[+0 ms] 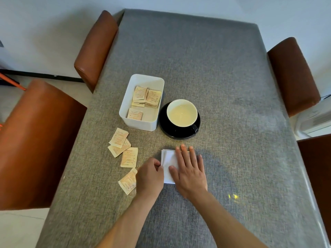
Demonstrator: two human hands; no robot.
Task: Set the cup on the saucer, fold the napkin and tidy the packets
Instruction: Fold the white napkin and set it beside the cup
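The cup (182, 112) sits on the black saucer (165, 128), just beside the white box (143, 81) holding several packets (146, 97). Four more packets (123, 154) lie loose on the grey tabletop (232, 86) (one touching the left hand). The right hand (189, 171) presses flat, fingers straight, on the folded napkin (167, 158); the left hand (149, 174) has its grip pinched on the napkin's left edge.

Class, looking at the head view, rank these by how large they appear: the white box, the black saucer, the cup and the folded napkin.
1. White box
2. Black saucer
3. Cup
Folded napkin: unranked, since both hands cover part of it and it lies nearer the camera.
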